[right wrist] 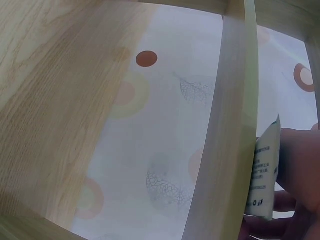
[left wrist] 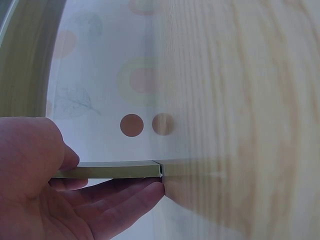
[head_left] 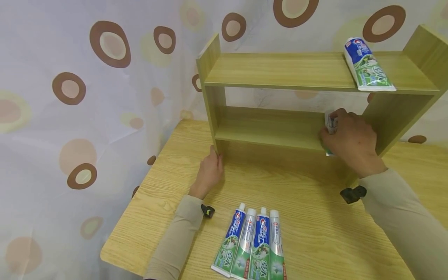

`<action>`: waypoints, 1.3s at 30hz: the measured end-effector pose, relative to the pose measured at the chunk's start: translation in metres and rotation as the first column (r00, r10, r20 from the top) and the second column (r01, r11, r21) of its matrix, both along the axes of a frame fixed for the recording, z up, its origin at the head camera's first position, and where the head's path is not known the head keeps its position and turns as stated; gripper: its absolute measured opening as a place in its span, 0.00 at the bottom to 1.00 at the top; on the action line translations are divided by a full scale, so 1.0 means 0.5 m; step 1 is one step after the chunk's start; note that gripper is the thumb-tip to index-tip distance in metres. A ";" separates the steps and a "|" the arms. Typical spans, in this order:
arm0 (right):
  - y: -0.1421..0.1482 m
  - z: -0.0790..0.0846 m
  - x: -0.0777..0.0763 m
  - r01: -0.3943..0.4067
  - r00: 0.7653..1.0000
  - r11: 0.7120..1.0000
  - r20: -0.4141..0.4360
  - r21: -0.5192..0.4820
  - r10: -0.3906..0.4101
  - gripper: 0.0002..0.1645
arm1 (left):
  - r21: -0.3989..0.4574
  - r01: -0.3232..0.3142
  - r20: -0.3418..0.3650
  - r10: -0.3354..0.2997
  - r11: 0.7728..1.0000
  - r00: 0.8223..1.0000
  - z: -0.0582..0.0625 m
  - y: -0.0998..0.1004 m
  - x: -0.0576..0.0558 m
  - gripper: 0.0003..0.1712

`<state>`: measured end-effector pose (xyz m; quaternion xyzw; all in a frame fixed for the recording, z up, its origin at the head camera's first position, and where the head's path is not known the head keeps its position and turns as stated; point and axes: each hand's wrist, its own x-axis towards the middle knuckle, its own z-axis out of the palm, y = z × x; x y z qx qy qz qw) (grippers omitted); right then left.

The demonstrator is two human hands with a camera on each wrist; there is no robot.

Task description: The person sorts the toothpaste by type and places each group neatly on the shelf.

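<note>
1. Shelf (head_left: pixel 276 69), wooden, two boards between side panels. Stands upright on the worktop (head_left: pixel 150 221), backed by the patterned wall covering (head_left: pixel 71 42).
2. Left hand (head_left: pixel 209 170): grips the low front edge of the left side panel (head_left: pixel 216 112), thumb on one face, fingers on the other; apparently there to steady the shelf.
3. Right hand (head_left: pixel 354 138): holds a toothpaste tube (head_left: pixel 329 119) between thumb and fingers at the right part of the lower board (head_left: pixel 266 123). The tube's flat end shows at the board's front edge; a grip along its body probably leaves that end free and aids alignment.
4. Upper tube (head_left: pixel 370 68): lies on the upper board, right side, cap rearward, flat end at the front edge; label faces up, presumably for reading.
5. Four tubes (head_left: pixel 260 245): side by side on the worktop, blue-topped and silver-topped alternating, caps towards the shelf; likely grouped for easy reach.
</note>
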<state>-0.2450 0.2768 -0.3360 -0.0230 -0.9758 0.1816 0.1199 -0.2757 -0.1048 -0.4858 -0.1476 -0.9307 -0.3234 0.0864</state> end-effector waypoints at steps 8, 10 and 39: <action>0.004 -0.004 0.005 -0.011 1.000 1.000 -0.009 0.012 0.011 0.32 | 0.003 0.002 0.001 -0.002 1.000 1.000 -0.001 0.000 0.003 0.18; 0.002 -0.004 0.008 -0.007 1.000 1.000 -0.017 0.016 0.007 0.33 | 0.001 0.001 0.002 -0.001 1.000 1.000 -0.001 0.000 0.003 0.18; -0.037 -0.018 0.091 -0.042 0.937 0.999 -0.347 -0.025 0.031 0.30 | 0.023 -0.017 0.038 0.016 1.000 0.999 0.001 0.002 0.002 0.20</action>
